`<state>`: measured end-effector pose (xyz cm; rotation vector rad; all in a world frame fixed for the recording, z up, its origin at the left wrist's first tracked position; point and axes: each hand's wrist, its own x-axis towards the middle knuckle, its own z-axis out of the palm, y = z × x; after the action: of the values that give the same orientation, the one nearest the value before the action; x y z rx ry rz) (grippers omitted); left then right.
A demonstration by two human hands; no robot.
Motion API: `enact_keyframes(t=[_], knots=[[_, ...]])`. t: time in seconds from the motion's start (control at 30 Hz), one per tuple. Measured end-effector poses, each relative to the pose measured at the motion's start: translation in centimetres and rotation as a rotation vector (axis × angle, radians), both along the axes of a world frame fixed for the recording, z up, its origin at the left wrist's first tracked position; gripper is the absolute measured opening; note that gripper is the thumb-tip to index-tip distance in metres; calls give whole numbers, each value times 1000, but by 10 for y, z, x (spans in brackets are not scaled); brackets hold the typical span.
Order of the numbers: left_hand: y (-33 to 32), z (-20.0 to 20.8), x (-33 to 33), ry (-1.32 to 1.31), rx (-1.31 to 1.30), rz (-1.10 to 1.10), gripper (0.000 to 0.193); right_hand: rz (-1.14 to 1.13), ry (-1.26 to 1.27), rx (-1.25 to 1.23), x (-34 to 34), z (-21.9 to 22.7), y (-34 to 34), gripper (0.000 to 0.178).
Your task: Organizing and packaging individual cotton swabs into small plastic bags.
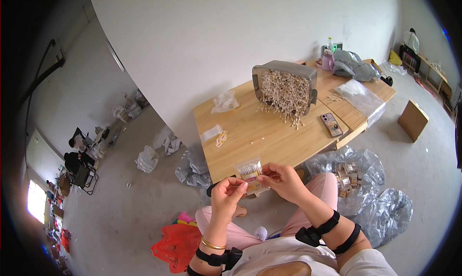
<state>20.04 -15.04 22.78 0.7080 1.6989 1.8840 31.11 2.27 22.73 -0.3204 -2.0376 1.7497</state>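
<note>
Between my two hands, just off the near edge of the wooden table, is a small clear packet of cotton swabs with a yellow label. The fingers of my left hand pinch its left side. My right hand pinches the right side with thumb and forefinger. White swab tips show through the upper part of the packet. On the table beyond lies a grey plastic bin, tipped with its mouth toward me. Loose cotton swabs fill it and spill out at the front.
A phone lies right of the bin, with yellow-and-white labels at left. A clear bag covers the table's right part. Beside my right leg, a plastic bag holds several filled packets. A red bag is on the floor.
</note>
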Motion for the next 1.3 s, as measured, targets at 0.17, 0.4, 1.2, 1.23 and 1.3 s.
enact_keyframes(t=[0.17, 0.4, 1.2, 1.23, 1.3], knots=[[4, 0, 4, 85, -41, -17, 15, -18, 5, 68, 1, -3, 4, 27], [3, -5, 1, 33, 82, -12, 32, 88, -96, -288, 11, 21, 4, 25], [-1, -1, 0, 94, 40, -177, 28, 213, 129, -274, -1, -15, 4, 31], [-1, 0, 0, 94, 40, -177, 28, 230, 111, -270, 0, -14, 4, 32], [-1, 4, 2, 97, 22, -157, 23, 245, 93, -267, 1, -14, 4, 32]])
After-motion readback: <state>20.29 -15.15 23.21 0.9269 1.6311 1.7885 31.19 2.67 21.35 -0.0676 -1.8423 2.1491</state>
